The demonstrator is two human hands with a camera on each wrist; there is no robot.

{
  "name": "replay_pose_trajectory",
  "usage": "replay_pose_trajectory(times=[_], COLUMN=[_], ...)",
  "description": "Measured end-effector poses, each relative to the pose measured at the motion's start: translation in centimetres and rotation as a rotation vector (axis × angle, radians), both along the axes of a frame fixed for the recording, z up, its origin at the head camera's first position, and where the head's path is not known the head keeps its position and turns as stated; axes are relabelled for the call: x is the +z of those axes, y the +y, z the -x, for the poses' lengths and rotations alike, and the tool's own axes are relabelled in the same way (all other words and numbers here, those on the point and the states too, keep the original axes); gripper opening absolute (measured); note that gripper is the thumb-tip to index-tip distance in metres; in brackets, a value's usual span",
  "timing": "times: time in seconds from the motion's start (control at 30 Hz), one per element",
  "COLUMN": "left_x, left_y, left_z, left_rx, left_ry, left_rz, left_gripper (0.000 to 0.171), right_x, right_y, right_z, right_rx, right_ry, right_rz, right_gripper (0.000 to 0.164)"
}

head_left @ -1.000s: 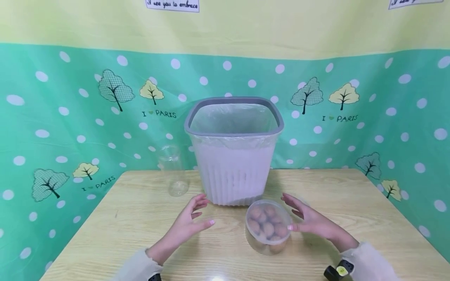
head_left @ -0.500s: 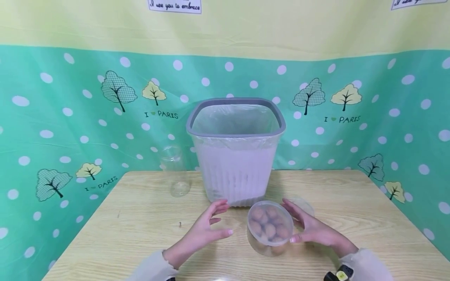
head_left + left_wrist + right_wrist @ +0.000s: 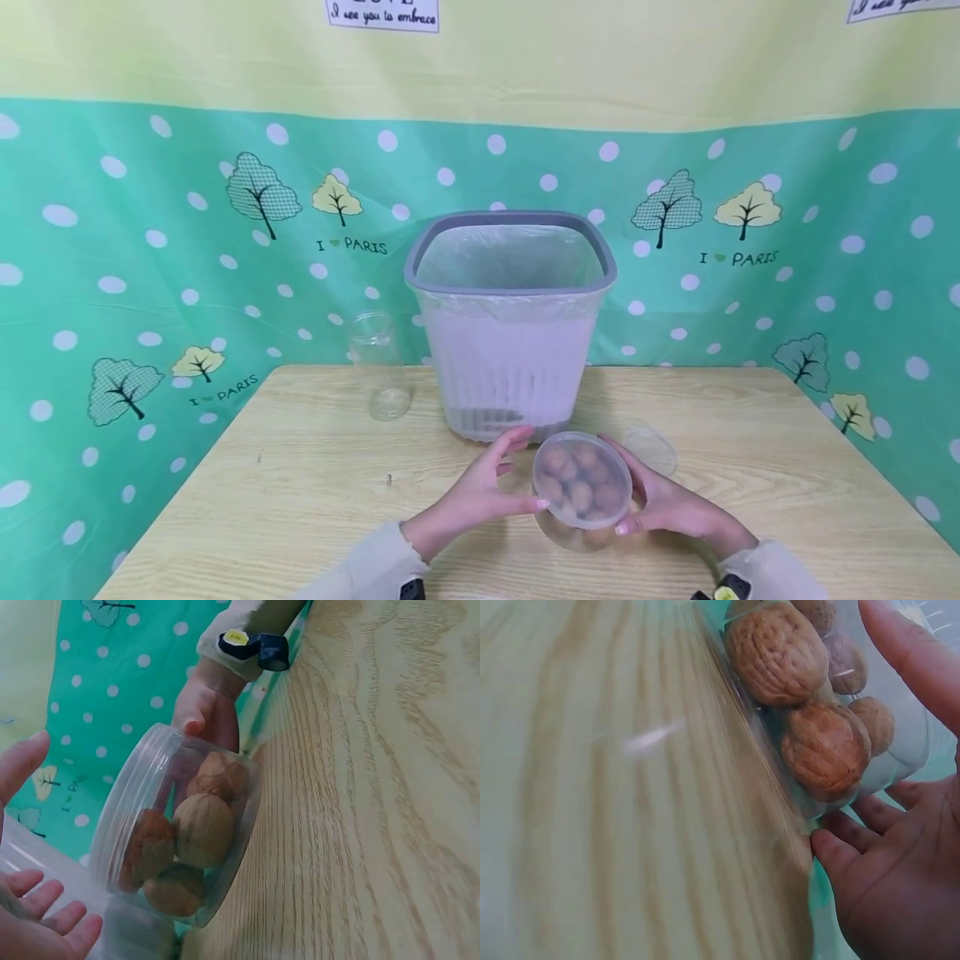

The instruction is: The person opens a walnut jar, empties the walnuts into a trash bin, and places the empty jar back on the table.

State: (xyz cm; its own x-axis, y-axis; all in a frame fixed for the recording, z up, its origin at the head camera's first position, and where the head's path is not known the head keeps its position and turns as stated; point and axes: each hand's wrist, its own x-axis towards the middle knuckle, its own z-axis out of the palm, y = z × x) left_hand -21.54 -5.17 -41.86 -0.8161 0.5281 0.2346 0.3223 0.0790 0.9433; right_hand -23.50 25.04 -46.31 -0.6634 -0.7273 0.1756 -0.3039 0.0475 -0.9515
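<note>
A round, clear plastic container (image 3: pixel 585 524) with a lid holds several walnuts (image 3: pixel 204 829). My right hand (image 3: pixel 666 503) grips its right side; in the right wrist view the thumb lies along the wall and the fingers reach round near the base. From the left comes my left hand (image 3: pixel 482 490), thumb tip overlapping the lid's rim in the head view. Seen from the left wrist, the left fingers are spread and stand beside the lid, holding nothing. The container's base is close over the wooden table (image 3: pixel 315 517).
Behind the container stands a pale bin (image 3: pixel 510 358) with a grey rim and a plastic liner. A tall clear jar (image 3: pixel 382 367) is left of it. A clear disc (image 3: pixel 652 450) lies behind my right hand. A small dark bit (image 3: pixel 389 480) lies on the table.
My left hand has moved right, from well away to the container's left edge. My right hand has come in against the container's right side and now grips it.
</note>
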Motion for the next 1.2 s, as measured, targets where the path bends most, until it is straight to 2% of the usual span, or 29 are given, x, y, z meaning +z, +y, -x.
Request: replay_pose_trajectory(times=[0.23,0.37,0.4,0.53,0.63,0.87,1.2], left_x=[-0.3,-0.5,-0.6,-0.9,-1.1,-1.6,-1.9], left_y=[1.5,2.1,2.2,2.5,2.6,2.7,2.8], left_z=[0.8,1.0,1.0,1.0,1.0,1.1,1.2], left_rx=[-0.047,-0.05,-0.05,-0.045,-0.042,-0.03,-0.06], left_ry=[0.041,0.011,0.001,-0.039,-0.038,-0.016,-0.001], left_rz=[0.026,0.046,0.055,0.094,0.109,0.13,0.171], left_gripper=[0.087,0.091,0.091,0.094,0.095,0.099,0.11], right_x=[-0.1,-0.2,-0.2,-0.2,-0.2,-0.2,-0.1], right_y=[-0.3,-0.4,-0.5,-0.5,-0.6,-0.8,-0.5], right_z=[-0.4,-0.4,-0.4,-0.4,-0.5,-0.5,-0.9], right_rx=[-0.025,-0.029,-0.006,0.003,-0.014,0.014,-0.084], right_ry=[-0.016,-0.02,-0.019,-0.009,-0.019,-0.048,-0.102], right_rz=[0.017,0.012,0.024,0.028,0.014,0.021,-0.051], right_gripper=[0.102,0.101,0.1,0.098,0.1,0.101,0.103])
